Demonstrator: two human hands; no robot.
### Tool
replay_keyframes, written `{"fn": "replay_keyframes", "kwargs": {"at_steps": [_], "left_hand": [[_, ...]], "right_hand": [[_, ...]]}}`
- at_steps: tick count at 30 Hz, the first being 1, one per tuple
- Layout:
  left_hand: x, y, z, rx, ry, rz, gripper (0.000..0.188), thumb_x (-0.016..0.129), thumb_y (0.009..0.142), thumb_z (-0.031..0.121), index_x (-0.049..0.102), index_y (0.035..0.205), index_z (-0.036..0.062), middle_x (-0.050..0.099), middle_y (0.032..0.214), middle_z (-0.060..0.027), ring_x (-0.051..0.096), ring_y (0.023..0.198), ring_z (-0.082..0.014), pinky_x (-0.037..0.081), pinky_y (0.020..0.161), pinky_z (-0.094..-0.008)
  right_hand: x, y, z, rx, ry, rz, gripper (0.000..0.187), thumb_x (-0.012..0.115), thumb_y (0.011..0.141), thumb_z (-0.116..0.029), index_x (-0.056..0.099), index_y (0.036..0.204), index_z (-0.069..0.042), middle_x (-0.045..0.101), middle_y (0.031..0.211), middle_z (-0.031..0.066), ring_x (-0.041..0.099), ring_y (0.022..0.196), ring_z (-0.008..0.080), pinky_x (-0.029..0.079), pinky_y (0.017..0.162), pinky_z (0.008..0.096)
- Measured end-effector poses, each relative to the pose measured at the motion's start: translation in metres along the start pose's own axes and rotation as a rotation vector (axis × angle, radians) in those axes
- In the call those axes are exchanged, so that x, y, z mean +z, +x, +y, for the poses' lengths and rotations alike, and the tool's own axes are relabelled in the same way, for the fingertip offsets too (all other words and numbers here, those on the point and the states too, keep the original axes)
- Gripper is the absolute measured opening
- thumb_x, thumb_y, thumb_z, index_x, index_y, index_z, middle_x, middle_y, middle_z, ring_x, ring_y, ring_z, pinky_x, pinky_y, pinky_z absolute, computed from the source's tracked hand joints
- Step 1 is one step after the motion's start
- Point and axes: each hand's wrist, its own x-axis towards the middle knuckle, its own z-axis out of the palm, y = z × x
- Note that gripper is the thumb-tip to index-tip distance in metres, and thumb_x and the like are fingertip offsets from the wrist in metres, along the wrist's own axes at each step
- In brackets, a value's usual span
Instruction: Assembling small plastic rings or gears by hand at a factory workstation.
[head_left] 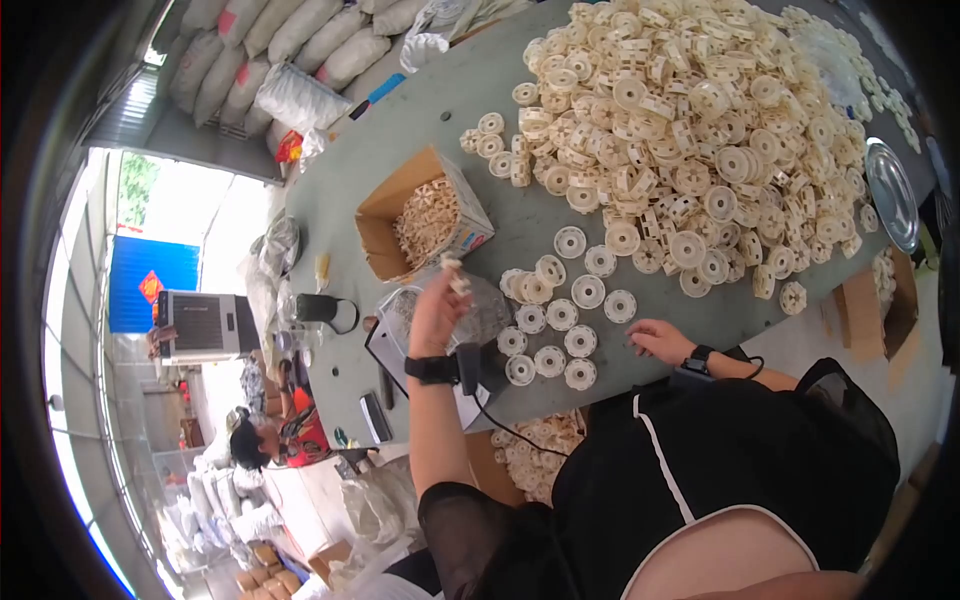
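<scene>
My left hand (437,312) is closed on some small cream plastic pieces (456,277), which stick out past its fingertips. It hovers beside a clear plastic container (487,308), just in front of an open cardboard box (478,207) filled with small cream plastic parts (428,222). Several round cream plastic wheels (587,291) lie spread on the grey-green table, and a few stand stacked on edge near my left hand. To the right of these wheels, my right hand (662,341) rests by the table's near edge, fingers loosely apart and holding nothing visible.
A large heap of cream wheels (690,130) covers the table's far right. A metal tray (891,195) sits at the right edge. A clipboard (385,352), a phone (375,416) and a black mug (318,309) lie leftward. Another person (295,432) is at the left.
</scene>
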Motion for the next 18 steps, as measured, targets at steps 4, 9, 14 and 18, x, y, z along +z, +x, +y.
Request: {"fn": "replay_keyframes", "kwargs": {"at_steps": [4, 9, 14, 18], "left_hand": [[0.025, 0.019, 0.006, -0.09, -0.164, -0.203, 0.038, 0.042, 0.081, 0.045, 0.052, 0.095, 0.0106, 0.058, 0.078, -0.002, 0.051, 0.055, -0.0104, 0.039, 0.047, -0.0203], [0.07, 0.035, -0.125, -0.336, 0.051, -0.259, 0.036, 0.046, 0.08, 0.039, 0.05, 0.098, 0.0079, 0.056, 0.08, -0.0046, 0.051, 0.057, -0.0095, 0.039, 0.047, -0.0192], [0.125, 0.012, -0.202, 0.46, 1.058, -0.294, 0.053, 0.065, 0.064, 0.032, 0.048, 0.099, -0.0034, 0.055, 0.078, -0.0089, 0.054, 0.073, -0.0196, 0.044, 0.063, -0.0278], [0.108, 0.04, -0.187, 0.123, 0.797, -0.234, 0.044, 0.062, 0.067, 0.034, 0.052, 0.093, 0.0003, 0.054, 0.077, -0.0069, 0.054, 0.067, -0.016, 0.043, 0.057, -0.0267]], "right_hand": [[0.002, 0.004, 0.006, -0.019, 0.049, 0.088, 0.026, 0.046, 0.081, -0.021, 0.049, 0.1, -0.004, 0.054, 0.085, 0.0054, 0.054, 0.067, 0.0113, 0.043, 0.058, 0.0227], [0.02, 0.015, -0.009, 0.16, 0.394, 0.102, 0.035, 0.044, 0.083, -0.029, 0.043, 0.109, -0.006, 0.054, 0.092, 0.0111, 0.057, 0.073, 0.0202, 0.047, 0.064, 0.0299], [0.015, 0.031, 0.016, 0.199, 0.872, 0.087, 0.044, 0.046, 0.081, -0.036, 0.035, 0.115, -0.009, 0.05, 0.1, 0.0141, 0.056, 0.081, 0.0266, 0.046, 0.068, 0.0398], [0.012, 0.026, 0.015, 0.306, 0.71, 0.126, 0.048, 0.043, 0.081, -0.038, 0.033, 0.117, -0.007, 0.049, 0.102, 0.0151, 0.055, 0.083, 0.0282, 0.046, 0.07, 0.041]]}}
